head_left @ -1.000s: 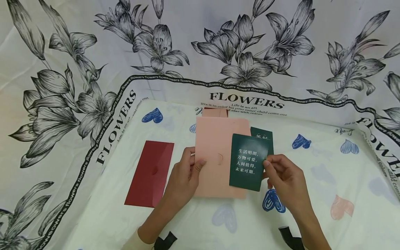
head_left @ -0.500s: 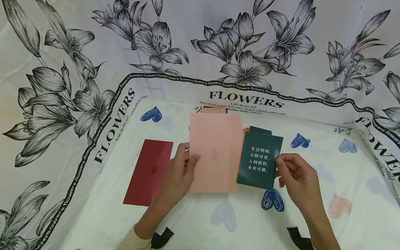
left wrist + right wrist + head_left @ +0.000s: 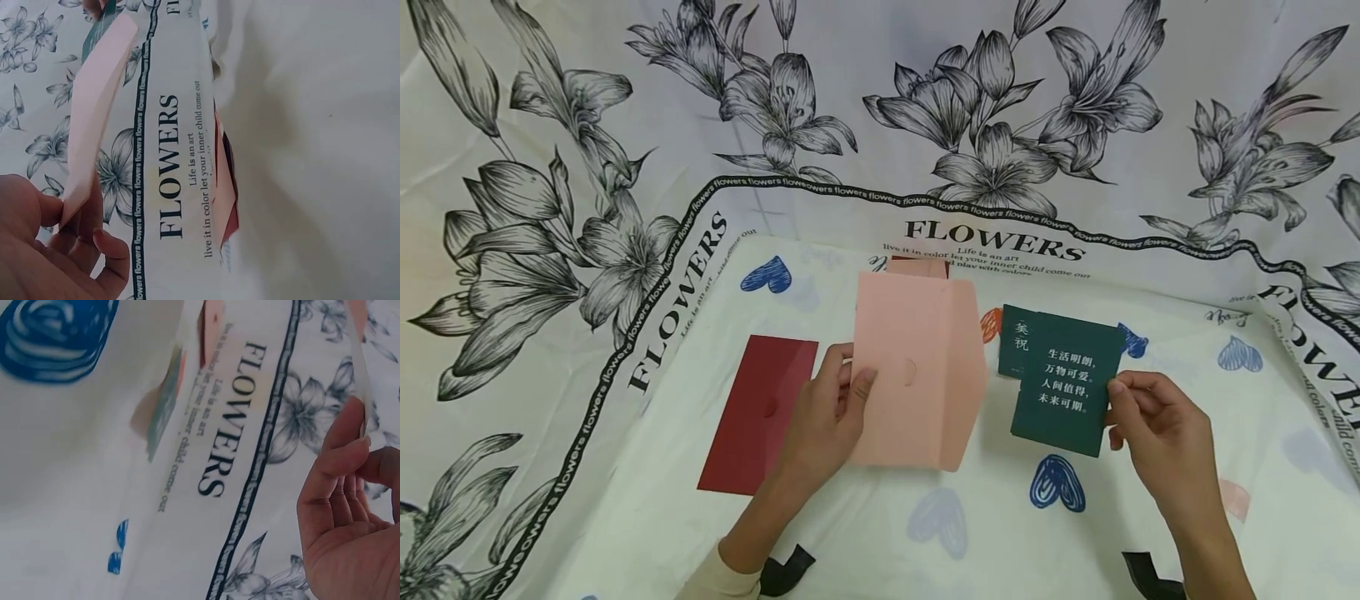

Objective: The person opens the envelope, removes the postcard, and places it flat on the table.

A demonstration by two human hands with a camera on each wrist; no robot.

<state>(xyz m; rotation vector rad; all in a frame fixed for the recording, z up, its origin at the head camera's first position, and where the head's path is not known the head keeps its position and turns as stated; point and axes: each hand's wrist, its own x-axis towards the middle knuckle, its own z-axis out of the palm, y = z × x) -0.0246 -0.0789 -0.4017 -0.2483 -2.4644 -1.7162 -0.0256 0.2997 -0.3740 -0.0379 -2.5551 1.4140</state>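
Observation:
A pink envelope (image 3: 898, 375) is held up by its left edge between the thumb and fingers of my left hand (image 3: 827, 421). Its flap (image 3: 962, 375) stands unfolded along the right side. To the right, my right hand (image 3: 1165, 433) pinches a dark green card (image 3: 1063, 383) with white printed characters by its right edge. The card is apart from the envelope. Seen from the left wrist, the envelope (image 3: 97, 100) rises from the left hand's thumb and fingers (image 3: 56, 244). From the right wrist, the right hand (image 3: 344, 506) holds the card nearly edge-on.
Another green card (image 3: 1013, 342) lies behind the held one, partly covered. A dark red envelope (image 3: 760, 417) lies left of the left hand. Pink and red paper pieces (image 3: 917, 267) show beyond the held envelope. The white tablecloth (image 3: 865, 533) has printed hearts.
My right hand has drawn the green card rightward, off the front of the pink envelope. The envelope has shifted slightly left, and its flap now shows spread out to the right.

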